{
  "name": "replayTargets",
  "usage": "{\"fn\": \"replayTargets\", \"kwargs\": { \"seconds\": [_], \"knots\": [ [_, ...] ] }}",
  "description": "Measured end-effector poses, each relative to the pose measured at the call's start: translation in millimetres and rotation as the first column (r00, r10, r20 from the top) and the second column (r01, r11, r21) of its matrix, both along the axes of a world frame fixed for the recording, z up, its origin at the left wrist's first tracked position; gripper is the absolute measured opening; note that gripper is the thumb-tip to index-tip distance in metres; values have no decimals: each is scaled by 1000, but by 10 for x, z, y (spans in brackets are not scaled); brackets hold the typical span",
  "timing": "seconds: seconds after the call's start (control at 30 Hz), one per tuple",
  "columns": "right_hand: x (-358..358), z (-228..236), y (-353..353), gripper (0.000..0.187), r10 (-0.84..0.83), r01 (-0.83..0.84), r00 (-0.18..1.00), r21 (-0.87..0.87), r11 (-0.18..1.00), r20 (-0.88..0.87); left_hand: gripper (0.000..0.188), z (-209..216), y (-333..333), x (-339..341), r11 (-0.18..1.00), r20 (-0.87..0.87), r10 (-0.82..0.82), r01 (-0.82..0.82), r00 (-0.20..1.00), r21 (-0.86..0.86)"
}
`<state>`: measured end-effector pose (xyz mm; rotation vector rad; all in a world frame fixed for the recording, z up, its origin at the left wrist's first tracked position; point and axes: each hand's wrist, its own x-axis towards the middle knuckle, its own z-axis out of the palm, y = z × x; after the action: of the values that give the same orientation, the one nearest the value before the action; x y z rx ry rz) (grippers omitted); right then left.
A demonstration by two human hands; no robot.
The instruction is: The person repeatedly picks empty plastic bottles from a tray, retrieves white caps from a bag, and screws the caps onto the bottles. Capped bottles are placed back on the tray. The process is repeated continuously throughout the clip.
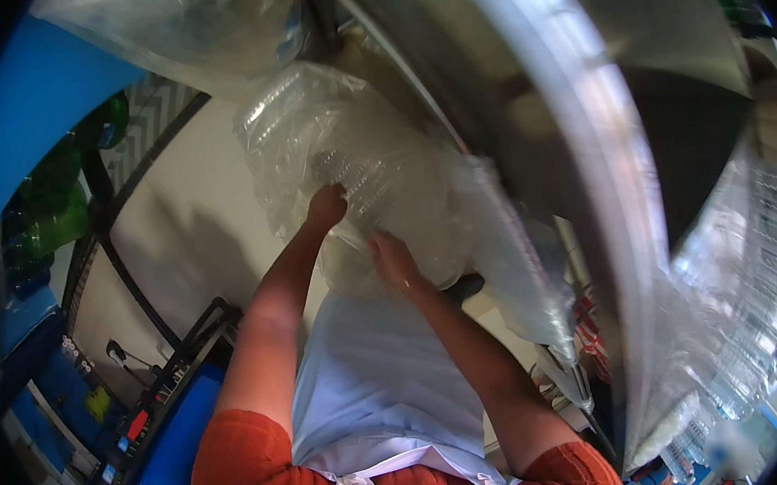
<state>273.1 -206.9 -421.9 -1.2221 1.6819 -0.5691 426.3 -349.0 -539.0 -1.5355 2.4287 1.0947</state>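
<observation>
A large clear plastic bag stuffed with clear empty plastic bottles hangs in the middle of the view. My left hand grips its lower left side, fingers dug into the film. Just right of it and slightly lower, my right hand holds the bag's underside. Both forearms rise from orange sleeves at the lower edge, over a light blue apron. The bag's far side is hidden behind its own bulk.
Another clear bag is at the top left. A further sack of clear bottles fills the right side beside a curved grey metal edge. Green bottles sit at the left, with a black frame and blue bin below.
</observation>
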Motion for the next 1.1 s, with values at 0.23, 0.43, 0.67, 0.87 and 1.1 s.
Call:
{"fn": "replayTargets", "kwargs": {
  "seconds": [0.23,0.43,0.67,0.87,1.1],
  "knots": [
    [-58,-1830,-474,29,830,-657,498,515,551,-252,41,-1056,8,-287,986,-35,104,-99,994,133],
    [-300,-1807,-410,55,961,-707,227,651,276,-161,65,-1425,290,-625,999,255,32,-34,966,4],
    [-180,-1945,-510,81,998,-706,-5,707,38,-59,81,-1491,367,-657,988,327,-150,134,933,72],
    [-358,-1709,-419,69,973,-719,138,657,226,-184,77,-1558,412,-749,998,418,-47,59,907,-16],
    [-766,-805,-445,67,421,-423,906,-21,906,-50,74,-1441,490,-394,997,144,25,-14,989,-75]
  ]
}}
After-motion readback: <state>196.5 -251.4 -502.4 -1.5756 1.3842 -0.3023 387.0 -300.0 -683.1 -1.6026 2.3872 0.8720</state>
